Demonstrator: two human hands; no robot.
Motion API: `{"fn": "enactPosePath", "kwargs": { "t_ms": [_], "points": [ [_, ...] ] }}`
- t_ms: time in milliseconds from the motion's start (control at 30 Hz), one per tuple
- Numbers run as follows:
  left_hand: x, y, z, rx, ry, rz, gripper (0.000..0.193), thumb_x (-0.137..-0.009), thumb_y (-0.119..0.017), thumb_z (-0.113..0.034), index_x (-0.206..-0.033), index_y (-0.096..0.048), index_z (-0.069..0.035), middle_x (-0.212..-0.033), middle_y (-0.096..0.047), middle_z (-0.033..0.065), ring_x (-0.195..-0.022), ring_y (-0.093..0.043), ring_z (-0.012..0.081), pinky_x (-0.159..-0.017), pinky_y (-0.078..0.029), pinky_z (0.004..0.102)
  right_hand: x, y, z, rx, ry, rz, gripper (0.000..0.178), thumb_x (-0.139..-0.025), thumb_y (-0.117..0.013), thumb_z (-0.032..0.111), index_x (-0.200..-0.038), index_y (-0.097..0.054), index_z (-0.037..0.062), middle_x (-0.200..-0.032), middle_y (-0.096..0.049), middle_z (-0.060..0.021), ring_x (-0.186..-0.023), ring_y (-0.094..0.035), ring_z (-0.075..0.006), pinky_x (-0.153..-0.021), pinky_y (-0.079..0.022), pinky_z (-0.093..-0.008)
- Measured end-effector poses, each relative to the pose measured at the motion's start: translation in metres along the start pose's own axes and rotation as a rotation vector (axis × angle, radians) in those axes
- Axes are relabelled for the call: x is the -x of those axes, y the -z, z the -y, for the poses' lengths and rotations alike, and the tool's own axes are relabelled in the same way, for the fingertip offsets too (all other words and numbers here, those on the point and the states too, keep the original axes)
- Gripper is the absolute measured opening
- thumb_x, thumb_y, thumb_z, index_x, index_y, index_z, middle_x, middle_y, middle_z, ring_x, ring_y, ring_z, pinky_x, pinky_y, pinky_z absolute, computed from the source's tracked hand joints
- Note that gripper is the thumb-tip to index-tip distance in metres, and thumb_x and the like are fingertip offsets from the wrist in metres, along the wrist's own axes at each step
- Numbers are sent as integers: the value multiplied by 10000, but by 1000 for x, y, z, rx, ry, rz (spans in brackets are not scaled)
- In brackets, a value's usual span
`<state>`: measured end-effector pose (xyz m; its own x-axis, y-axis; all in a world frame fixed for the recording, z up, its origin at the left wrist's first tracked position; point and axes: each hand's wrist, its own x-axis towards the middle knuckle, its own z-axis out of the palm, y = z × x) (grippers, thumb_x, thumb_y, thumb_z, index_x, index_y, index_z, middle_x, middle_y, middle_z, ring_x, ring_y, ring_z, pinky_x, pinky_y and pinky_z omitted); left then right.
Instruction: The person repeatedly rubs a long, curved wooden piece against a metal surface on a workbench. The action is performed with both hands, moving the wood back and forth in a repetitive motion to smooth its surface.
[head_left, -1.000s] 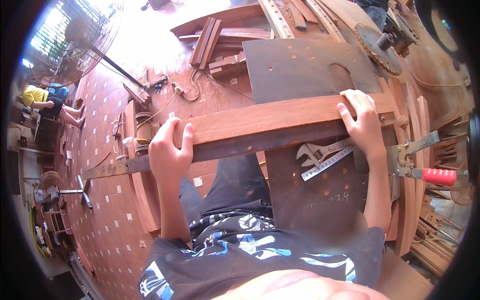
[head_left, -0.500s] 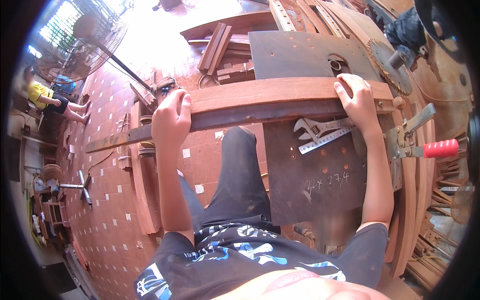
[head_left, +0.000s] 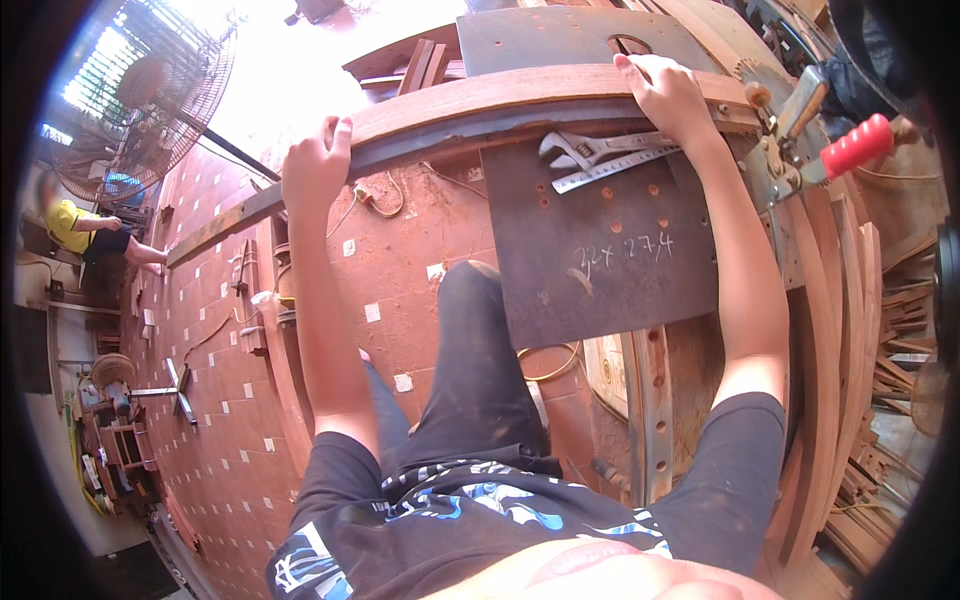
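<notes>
A long reddish wooden board (head_left: 490,92) lies across the dark metal bar (head_left: 440,142), along its far side. My left hand (head_left: 318,165) has its fingers closed over the board's left end. Near the other end, my right hand (head_left: 665,95) grips the board from above, thumb on the near side. The bar sits at the far edge of a dark metal plate (head_left: 610,250). On that plate, beside my right wrist, rest an adjustable wrench (head_left: 580,152) and a steel ruler (head_left: 615,172). A toggle clamp with a red handle (head_left: 857,148) stands right of the board.
A round saw blade (head_left: 752,70) shows partly beyond the board's right end. Another metal plate (head_left: 545,40) lies beyond the board. Wooden strips (head_left: 850,300) line the right side. A fan (head_left: 150,85) stands at the far left, near a seated person in yellow (head_left: 70,225).
Both hands and the board have moved away from me. The bar, plate, wrench, ruler and clamp have shifted with them, uncovering a metal rail near my lap.
</notes>
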<state>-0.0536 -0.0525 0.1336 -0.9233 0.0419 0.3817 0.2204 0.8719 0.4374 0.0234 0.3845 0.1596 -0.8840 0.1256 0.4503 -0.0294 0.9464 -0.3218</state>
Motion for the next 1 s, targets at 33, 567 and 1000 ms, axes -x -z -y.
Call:
{"fn": "enactPosePath", "kwargs": {
  "t_ms": [33,567,1000],
  "points": [
    [-1,-1,-1,-7,-9,-5,516,-990,-526,-481,-1242,-714,-72,-1025,-733,256,-1007,-709,426,-910,-534,474,0,2,2,5,5,-2,616,-1030,-505,529,-1197,-703,-30,-1190,-709,-242,-1164,-651,-396,-1026,-479,-426],
    [-31,-2,9,-29,-41,-16,637,-971,-501,-530,-1306,-674,-16,-1100,-722,266,-1113,-680,433,-991,-503,437,-2,25,30,103,-71,15,428,-1005,-536,410,-1112,-731,45,-1157,-714,-229,-1137,-660,-387,-1006,-488,-464],
    [-38,-11,22,-24,-143,-107,595,-996,-492,-529,-1307,-680,-58,-1019,-730,269,-1039,-696,436,-923,-514,442,1,18,9,15,8,-82,445,-990,-554,450,-1099,-734,58,-1093,-718,-243,-1110,-659,-392,-978,-489,-483]
  ]
}}
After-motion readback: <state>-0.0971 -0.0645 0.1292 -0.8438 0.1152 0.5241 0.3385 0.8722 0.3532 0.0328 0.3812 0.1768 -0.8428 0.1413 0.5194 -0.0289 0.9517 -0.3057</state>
